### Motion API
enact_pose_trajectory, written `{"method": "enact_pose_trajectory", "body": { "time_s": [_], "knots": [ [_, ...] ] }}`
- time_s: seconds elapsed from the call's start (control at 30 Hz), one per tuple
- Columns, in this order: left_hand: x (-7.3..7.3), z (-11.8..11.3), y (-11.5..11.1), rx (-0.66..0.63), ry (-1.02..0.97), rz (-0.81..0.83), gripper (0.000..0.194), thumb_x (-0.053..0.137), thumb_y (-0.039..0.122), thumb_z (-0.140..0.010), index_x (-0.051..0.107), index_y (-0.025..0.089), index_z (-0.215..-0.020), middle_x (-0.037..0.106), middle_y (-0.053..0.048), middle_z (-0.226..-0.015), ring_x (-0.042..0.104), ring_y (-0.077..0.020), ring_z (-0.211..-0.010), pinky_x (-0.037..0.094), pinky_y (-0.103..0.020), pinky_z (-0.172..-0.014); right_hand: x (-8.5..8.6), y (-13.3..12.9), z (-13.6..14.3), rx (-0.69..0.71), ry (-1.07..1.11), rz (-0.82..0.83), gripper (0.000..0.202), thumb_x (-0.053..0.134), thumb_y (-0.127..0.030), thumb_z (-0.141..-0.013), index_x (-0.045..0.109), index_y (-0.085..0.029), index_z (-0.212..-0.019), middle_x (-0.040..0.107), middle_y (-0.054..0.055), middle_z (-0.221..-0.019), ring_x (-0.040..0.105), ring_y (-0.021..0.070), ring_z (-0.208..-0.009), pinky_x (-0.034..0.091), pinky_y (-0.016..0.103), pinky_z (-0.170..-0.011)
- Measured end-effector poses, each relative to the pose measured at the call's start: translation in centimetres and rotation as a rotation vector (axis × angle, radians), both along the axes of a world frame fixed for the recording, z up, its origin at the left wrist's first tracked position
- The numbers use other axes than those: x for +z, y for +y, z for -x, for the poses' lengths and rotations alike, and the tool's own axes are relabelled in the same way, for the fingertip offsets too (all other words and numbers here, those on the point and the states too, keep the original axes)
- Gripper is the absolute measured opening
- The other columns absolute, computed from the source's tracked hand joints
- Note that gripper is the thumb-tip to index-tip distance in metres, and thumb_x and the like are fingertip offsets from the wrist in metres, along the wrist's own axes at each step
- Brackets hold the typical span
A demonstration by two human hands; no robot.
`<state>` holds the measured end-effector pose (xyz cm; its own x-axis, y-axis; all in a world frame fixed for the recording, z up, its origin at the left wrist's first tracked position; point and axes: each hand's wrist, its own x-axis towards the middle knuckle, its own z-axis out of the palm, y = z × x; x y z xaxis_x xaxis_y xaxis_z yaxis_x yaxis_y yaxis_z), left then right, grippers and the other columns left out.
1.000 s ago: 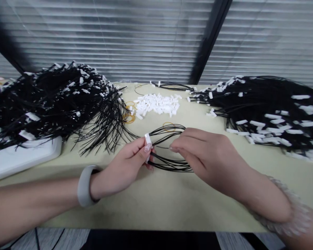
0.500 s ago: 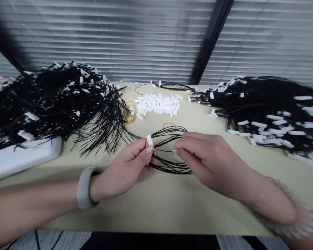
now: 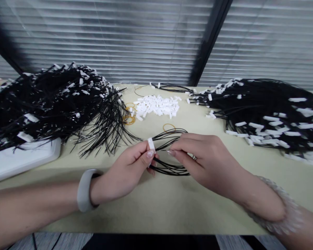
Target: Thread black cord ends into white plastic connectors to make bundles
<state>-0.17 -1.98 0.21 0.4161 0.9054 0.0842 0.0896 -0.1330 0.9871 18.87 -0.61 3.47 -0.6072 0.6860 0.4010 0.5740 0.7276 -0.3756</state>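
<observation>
Between thumb and fingers, my left hand (image 3: 130, 166) grips a white plastic connector (image 3: 151, 144) that stands nearly upright. Several thin black wires (image 3: 169, 170) run from it to the right in curved loops, above and below. My right hand (image 3: 206, 159) pinches a single black wire close to the connector's right side, with thumb and forefinger together. Whether that wire's tip enters the connector is too small to tell. The far ends of the looped wires pass behind my right hand.
Loose white connectors (image 3: 158, 106) lie in a heap at the back, beside yellow rubber bands (image 3: 129, 120). A large pile of black wires (image 3: 49, 100) rests on the left, partly over a white box (image 3: 47, 154). Wired connectors (image 3: 263, 104) are piled on the right. Blinds (image 3: 146, 41) stand behind.
My right hand has moved slightly left, bringing the pinched wire closer to the connector. My left hand keeps its grip on the connector.
</observation>
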Motion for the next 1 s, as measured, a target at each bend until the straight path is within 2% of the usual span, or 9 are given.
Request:
{"method": "enact_pose_trajectory", "body": {
  "time_s": [0.27, 0.47, 0.87, 0.93, 1.0],
  "knots": [
    [-0.1, 0.0, -0.1, 0.002, 0.015, -0.008, 0.021, 0.041, 0.030, -0.088, 0.052, 0.017, -0.074, 0.047, 0.000, -0.070, 0.047, -0.0117, -0.065, 0.047, -0.021, -0.057, -0.1, -0.4, 0.1, -0.024, -0.077, -0.020, 0.022, 0.044, -0.018, -0.084, 0.060, -0.016, -0.071, 0.052, -0.001, -0.063, 0.045, 0.0085, -0.060, 0.032, 0.022, -0.057],
    [-0.3, -0.1, -0.2, -0.004, 0.012, -0.011, 0.022, 0.042, 0.030, -0.088, 0.051, 0.018, -0.072, 0.046, 0.001, -0.069, 0.046, -0.0113, -0.063, 0.048, -0.020, -0.055, -0.1, -0.4, 0.1, -0.020, -0.073, -0.004, 0.021, 0.043, -0.017, -0.084, 0.060, -0.015, -0.071, 0.053, -0.001, -0.064, 0.045, 0.0080, -0.061, 0.031, 0.022, -0.058],
    [0.1, -0.2, -0.2, -0.022, 0.028, -0.023, 0.022, 0.043, 0.028, -0.087, 0.054, 0.017, -0.071, 0.047, 0.001, -0.067, 0.046, -0.0115, -0.060, 0.046, -0.021, -0.054, -1.5, -0.6, 1.1, -0.003, -0.011, -0.026, 0.025, 0.042, -0.016, -0.083, 0.058, -0.015, -0.064, 0.050, -0.001, -0.059, 0.042, 0.0080, -0.057, 0.032, 0.022, -0.055],
    [0.0, -0.2, -0.1, -0.011, 0.029, -0.028, 0.023, 0.043, 0.029, -0.087, 0.054, 0.017, -0.070, 0.047, 0.001, -0.066, 0.046, -0.0112, -0.060, 0.046, -0.021, -0.054, -1.5, -0.6, 1.2, 0.004, -0.024, -0.060, 0.025, 0.042, -0.016, -0.084, 0.059, -0.015, -0.066, 0.051, -0.001, -0.059, 0.044, 0.0088, -0.057, 0.034, 0.022, -0.056],
    [-0.3, -0.2, 0.1, 0.025, 0.000, 0.006, 0.023, 0.044, 0.031, -0.086, 0.054, 0.016, -0.072, 0.048, 0.001, -0.067, 0.047, -0.0116, -0.061, 0.046, -0.022, -0.055, -1.2, -0.5, 1.1, 0.000, 0.020, -0.185, 0.021, 0.043, -0.014, -0.084, 0.061, -0.014, -0.073, 0.056, 0.002, -0.067, 0.048, 0.0106, -0.065, 0.038, 0.023, -0.062]
  ]
}}
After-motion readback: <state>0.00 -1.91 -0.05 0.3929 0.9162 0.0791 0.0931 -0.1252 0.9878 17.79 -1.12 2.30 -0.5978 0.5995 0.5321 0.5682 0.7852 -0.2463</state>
